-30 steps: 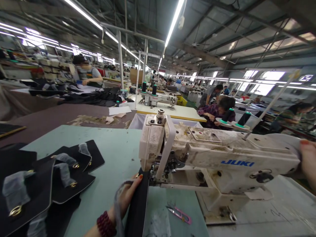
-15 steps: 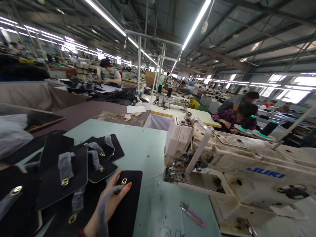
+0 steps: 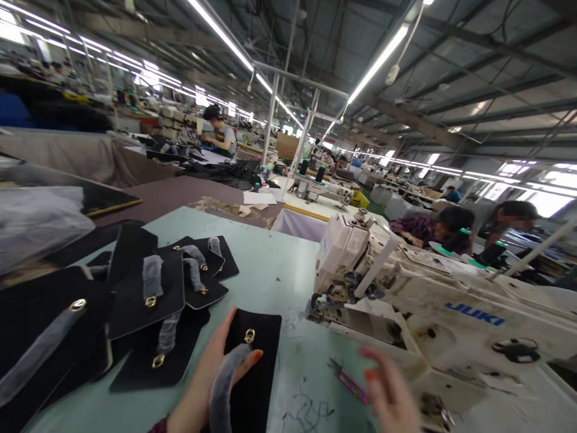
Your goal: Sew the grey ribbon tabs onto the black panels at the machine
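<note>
Left hand [image 3: 204,371]: I grip black panel [image 3: 258,385], left of sewing machine [image 3: 444,296]. Right hand [image 3: 388,394]: blurry, looks open. Pink snips [image 3: 353,386] between panel and machine, slanting, handle toward my right hand (nearer one; touching, can't tell).

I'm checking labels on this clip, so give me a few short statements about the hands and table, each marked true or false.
1. The left hand is on a black panel. True.
2. The right hand grips that panel. False: it is near the snips, apart from the panel.
3. A gold fitting is on that panel. True.
4. The snips have green handles. False: they are pink.
5. Loose dark threads lie on the table. True.
6. The lettering on the machine is red. False: it is blue.
</note>
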A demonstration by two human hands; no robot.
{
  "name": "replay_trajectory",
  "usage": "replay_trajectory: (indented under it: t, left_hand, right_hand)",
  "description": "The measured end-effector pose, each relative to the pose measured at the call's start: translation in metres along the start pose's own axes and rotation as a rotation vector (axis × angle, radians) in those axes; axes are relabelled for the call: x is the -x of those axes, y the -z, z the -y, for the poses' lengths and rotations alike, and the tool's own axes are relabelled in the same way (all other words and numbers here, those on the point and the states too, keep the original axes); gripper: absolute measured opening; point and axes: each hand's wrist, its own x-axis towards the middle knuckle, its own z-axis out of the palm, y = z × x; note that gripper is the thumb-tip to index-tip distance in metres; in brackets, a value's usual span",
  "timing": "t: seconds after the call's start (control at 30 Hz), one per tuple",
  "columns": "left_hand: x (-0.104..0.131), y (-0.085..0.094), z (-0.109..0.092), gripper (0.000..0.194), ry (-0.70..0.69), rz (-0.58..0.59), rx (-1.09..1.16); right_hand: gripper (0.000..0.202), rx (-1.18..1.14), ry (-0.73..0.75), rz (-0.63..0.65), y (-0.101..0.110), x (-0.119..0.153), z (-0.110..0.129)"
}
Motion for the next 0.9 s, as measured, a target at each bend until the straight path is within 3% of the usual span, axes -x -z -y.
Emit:
replay_trajectory:
  t: [0.13,0.2,0.23,0.3,0.37,0.43,0.5,0.63,0.73,0.83,0.9]
  left_hand:
    - [0.012,0.017,-0.008,0.086,-0.062,0.124,-0.029]
    - [0.012,0.045,-0.005,0.076,-0.143,0.188,-0.091]
    - [0.01,0.064,-0.001,0.069,-0.201,0.165,-0.156]
    - [0.003,0.105,0.01,0.057,-0.319,-0.033,-0.361]
    - [-0.007,0.143,0.024,0.054,-0.393,-0.224,-0.602]
    - [-0.016,0.17,0.04,0.053,-0.394,-0.246,-0.824]
    - [-0.026,0.184,0.054,0.052,-0.373,-0.194,-0.979]
    - [-0.047,0.197,0.068,0.046,-0.352,-0.123,-1.017]
    - [-0.057,0.198,0.054,0.04,-0.373,-0.169,-0.806]
    - [-0.046,0.179,0.026,0.04,-0.457,-0.231,-0.591]
    - [-0.026,0.153,0.012,0.045,-0.572,-0.088,-0.497]
  right_hand:
    - [0.073,-0.556,-0.243,0.53,-0.109,0.021,-0.033]
    - [0.069,-0.681,-0.321,0.689,-0.14,0.02,-0.037]
    - [0.066,-0.691,-0.363,0.723,-0.15,0.014,-0.035]
    - [0.063,-0.664,-0.447,0.665,-0.161,-0.004,-0.025]
    - [0.064,-0.686,-0.518,0.489,-0.169,-0.027,-0.011]
    - [0.07,-0.801,-0.575,0.301,-0.178,-0.046,0.002]
    - [0.082,-0.907,-0.62,0.205,-0.187,-0.053,0.01]
    - [0.084,-0.816,-0.605,0.246,-0.192,-0.024,0.0]
    - [0.078,-0.706,-0.601,0.352,-0.19,0.016,-0.012]
    - [0.084,-0.732,-0.567,0.545,-0.188,0.044,-0.005]
    - [0.091,-0.826,-0.572,0.65,-0.184,0.049,0.008]
